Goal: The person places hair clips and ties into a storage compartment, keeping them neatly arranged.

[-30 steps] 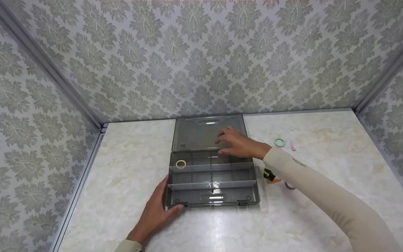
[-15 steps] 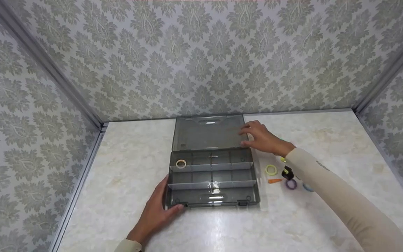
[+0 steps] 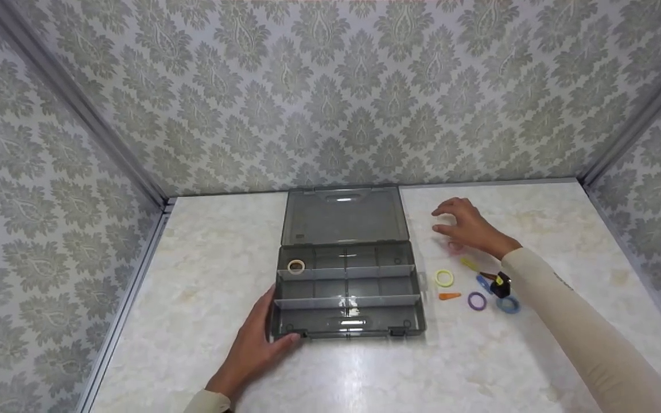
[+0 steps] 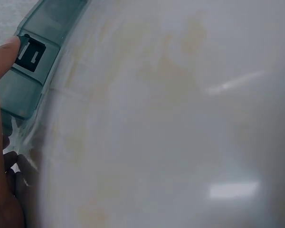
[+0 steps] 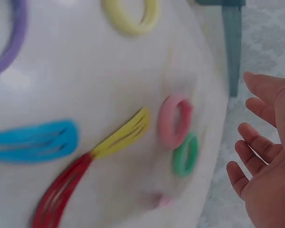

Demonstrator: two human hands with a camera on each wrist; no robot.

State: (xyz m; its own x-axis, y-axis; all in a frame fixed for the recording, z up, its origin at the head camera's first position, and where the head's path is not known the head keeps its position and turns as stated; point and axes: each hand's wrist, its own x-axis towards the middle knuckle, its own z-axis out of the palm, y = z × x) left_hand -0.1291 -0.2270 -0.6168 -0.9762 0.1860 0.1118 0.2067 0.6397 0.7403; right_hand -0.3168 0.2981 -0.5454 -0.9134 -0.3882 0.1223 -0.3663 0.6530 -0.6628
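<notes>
A grey see-through compartment box (image 3: 319, 319) lies with its lid (image 3: 342, 221) folded back. My left hand (image 3: 253, 341) holds its front left corner, thumb on the front edge by a latch and fingers along the side. One cream hair tie (image 3: 290, 268) sits in the back left part of the box. To the right of the lid, my right hand (image 3: 471, 226) hovers with fingers spread and nothing in them. Nearest to it in the right wrist view are a pink hair tie (image 5: 167, 124) overlapping a green hair tie (image 5: 178, 164), and a small pink item (image 5: 165, 201).
Right of the box lie a yellow hair tie (image 3: 438, 279), an orange hair clip (image 3: 450, 296), a purple hair tie (image 3: 470, 301) and a blue hair tie (image 3: 516, 305). Yellow (image 5: 126, 135), red (image 5: 59, 190) and blue hair clips (image 5: 38, 142) lie close together. Patterned walls (image 3: 330, 103) enclose the table.
My right hand has moved right, from over the box and its lid to above the hair ties on the table. My left hand keeps its place at the box corner.
</notes>
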